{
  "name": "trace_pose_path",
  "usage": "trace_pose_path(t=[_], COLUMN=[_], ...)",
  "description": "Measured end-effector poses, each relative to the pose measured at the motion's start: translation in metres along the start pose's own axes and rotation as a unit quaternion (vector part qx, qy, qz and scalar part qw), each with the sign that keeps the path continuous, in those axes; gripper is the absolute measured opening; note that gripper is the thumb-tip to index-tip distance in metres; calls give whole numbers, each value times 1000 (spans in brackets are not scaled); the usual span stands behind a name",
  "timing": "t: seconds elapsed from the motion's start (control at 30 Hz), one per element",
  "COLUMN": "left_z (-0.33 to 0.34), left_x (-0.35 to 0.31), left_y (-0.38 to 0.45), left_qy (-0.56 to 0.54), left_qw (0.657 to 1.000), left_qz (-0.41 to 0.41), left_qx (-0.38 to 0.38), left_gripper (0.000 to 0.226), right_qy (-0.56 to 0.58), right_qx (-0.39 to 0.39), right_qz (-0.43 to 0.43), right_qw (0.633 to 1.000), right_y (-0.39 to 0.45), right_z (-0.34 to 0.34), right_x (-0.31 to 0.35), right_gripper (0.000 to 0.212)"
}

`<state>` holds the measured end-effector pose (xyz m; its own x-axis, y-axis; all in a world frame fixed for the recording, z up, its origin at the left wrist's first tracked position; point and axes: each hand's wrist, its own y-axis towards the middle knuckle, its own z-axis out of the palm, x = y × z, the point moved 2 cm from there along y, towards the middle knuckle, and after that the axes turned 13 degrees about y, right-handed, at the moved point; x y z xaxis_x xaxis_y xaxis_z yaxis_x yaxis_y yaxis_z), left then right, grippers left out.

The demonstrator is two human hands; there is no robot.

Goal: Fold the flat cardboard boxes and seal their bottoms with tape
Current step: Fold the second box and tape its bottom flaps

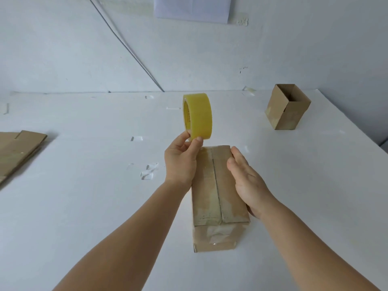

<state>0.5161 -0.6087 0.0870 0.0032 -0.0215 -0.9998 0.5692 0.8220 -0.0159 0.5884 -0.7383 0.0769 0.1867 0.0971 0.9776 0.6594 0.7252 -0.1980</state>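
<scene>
Left hand [181, 162] pinching yellow tape roll [197, 116] upright, just above far end of taped box [218, 198] mid-table. Right hand [246, 181] flat, fingers straight against box's right side. Open box [287, 107] far right corner, flat cardboard [19, 150] left edge.

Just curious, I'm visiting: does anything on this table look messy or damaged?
Slightly. The box under the right hand has wrinkled, patchy tape along its seam, and small dents and stuck tape scraps mark the white table.
</scene>
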Motion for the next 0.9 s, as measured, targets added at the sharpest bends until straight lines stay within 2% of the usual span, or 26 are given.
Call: trace_pose_path(t=[0.1,0.17,0.23,0.33,0.4,0.5,0.6,0.67,0.73,0.83,0.9], left_z=[-12,-21,-29,-37,-39,-42,-43,-43,-41,-38,-36], left_x=[-4,-13,-25,-42,-48,-51,-56,-57,-60,-62,-62], left_y=[0,-3,-10,-26,-36,-43,-48,-52,-55,-60,-64], left_qy=[8,15,38,90,100,121,195,235,246,258,253], left_qw=[1000,998,992,965,948,947,929,902,892,897,904], left_qz=[13,46,80,103,77,5,-72,-107,-116,-109,-108], left_qx=[4,31,90,224,292,297,308,346,360,343,327], left_gripper=[19,21,21,23,28,28,7,15,14,8,7], right_qy=[-23,-34,-7,107,147,127,139,130,124,132,149], right_qx=[0,-22,-35,27,89,145,155,164,171,173,165], right_qz=[-26,-67,-106,-137,-136,-145,-157,-157,-152,-157,-156], right_qw=[999,997,994,984,976,970,965,965,966,963,962], right_y=[4,8,11,8,4,-4,-14,-21,-28,-38,-43], right_z=[2,0,-5,-12,-18,-25,-34,-35,-36,-38,-39], right_x=[7,19,35,57,67,70,69,69,68,69,72], right_gripper=[56,64,86,112,107,84,65,67,72,76,71])
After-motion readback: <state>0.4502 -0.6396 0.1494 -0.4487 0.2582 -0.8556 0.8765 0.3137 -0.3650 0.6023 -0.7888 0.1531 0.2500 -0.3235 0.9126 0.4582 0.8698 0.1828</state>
